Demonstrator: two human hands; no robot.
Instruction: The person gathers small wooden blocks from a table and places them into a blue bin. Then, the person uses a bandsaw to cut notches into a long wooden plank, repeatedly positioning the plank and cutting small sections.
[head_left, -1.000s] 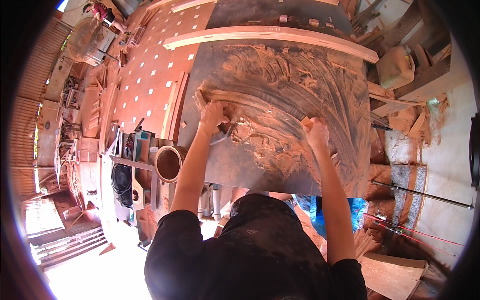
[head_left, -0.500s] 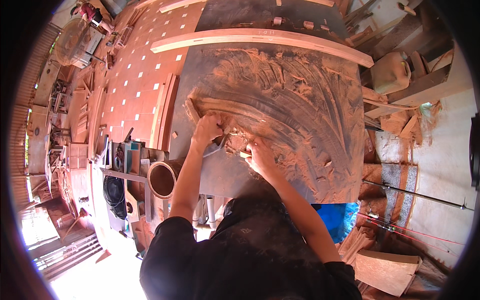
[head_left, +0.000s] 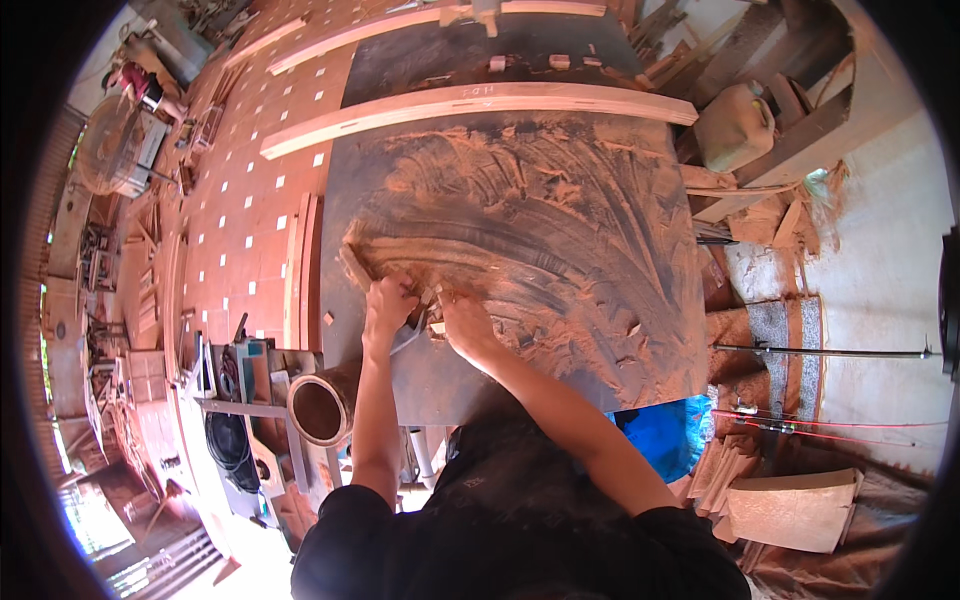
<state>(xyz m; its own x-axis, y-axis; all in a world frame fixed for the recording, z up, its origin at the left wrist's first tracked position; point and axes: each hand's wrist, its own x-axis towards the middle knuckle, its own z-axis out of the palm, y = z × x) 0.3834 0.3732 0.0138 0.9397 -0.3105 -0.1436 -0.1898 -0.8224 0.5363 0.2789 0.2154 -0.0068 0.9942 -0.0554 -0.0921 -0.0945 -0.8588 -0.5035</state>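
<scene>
My left hand (head_left: 390, 305) is over the dusty dark tabletop (head_left: 445, 385), its fingers curled in. What they hold is hidden. A thin translucent plastic-like sheet (head_left: 405, 340) shows beneath that hand. Close on its right, my right hand (head_left: 466, 320) has its fingers closed at a small pale wood piece (head_left: 437, 327) by the thumb side. The fingertips of both hands nearly meet over sawdust and small scraps. A short wood block (head_left: 354, 266) lies just beyond my left hand, at the edge of the brown sawdust (head_left: 520, 230).
A long wooden beam (head_left: 480, 103) crosses the far part of the table. A round brown tube (head_left: 320, 408) stands at the near left, beside tools. At the right are a plastic jerrycan (head_left: 735, 128) and a blue bag (head_left: 662, 435). Another person (head_left: 140, 85) is far left.
My right hand has moved left, up to my left hand, with the small wood piece at its thumb. The view has shifted, so the table sits lower and further left.
</scene>
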